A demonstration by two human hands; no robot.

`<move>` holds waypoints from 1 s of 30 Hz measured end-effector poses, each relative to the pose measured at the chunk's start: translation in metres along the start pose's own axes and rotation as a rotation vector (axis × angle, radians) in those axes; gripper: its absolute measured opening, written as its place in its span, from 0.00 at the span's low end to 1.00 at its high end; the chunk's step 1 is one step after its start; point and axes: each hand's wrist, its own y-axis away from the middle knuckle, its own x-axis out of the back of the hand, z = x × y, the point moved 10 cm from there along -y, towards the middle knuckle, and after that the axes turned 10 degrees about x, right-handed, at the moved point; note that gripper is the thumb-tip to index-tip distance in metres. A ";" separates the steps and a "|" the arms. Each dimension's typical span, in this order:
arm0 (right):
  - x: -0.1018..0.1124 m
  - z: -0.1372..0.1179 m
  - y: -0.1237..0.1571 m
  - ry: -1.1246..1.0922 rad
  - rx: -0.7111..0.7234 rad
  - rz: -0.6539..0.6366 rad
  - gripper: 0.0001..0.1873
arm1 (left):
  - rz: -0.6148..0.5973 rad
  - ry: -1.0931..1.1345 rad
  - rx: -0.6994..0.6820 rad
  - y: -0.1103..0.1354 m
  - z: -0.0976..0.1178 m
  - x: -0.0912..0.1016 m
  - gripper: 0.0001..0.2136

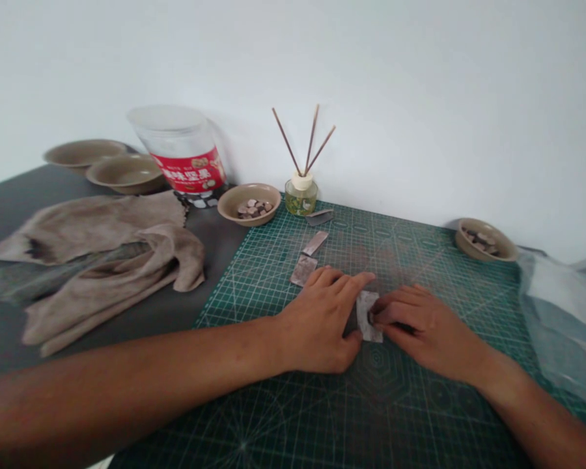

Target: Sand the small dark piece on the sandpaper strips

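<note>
Strip [368, 317] lies in the middle of the mat [420, 260], the left hand [322, 329] at its 9 o'clock with fingers [344, 283] flat and open, the right hand [427, 329] at 3 o'clock with bent fingertips on its edge, grip unclear; I judge uneven pressure could slide or crease it.

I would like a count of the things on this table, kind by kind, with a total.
Bowls: 4
Small flat pieces: 4
Plastic jar: 1
Reed diffuser: 1
Beige cloth: 1
Plastic bag: 1
Cutting mat: 1
Total: 13
</note>
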 end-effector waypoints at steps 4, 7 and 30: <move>-0.005 -0.007 -0.006 -0.039 0.021 0.034 0.07 | -0.005 0.007 -0.001 0.000 0.000 -0.001 0.37; 0.002 0.005 -0.010 0.053 -0.047 0.103 0.06 | -0.011 0.018 0.003 -0.001 -0.001 -0.002 0.38; -0.003 -0.006 -0.010 0.091 0.022 0.010 0.07 | -0.036 0.024 0.022 -0.001 -0.006 -0.007 0.42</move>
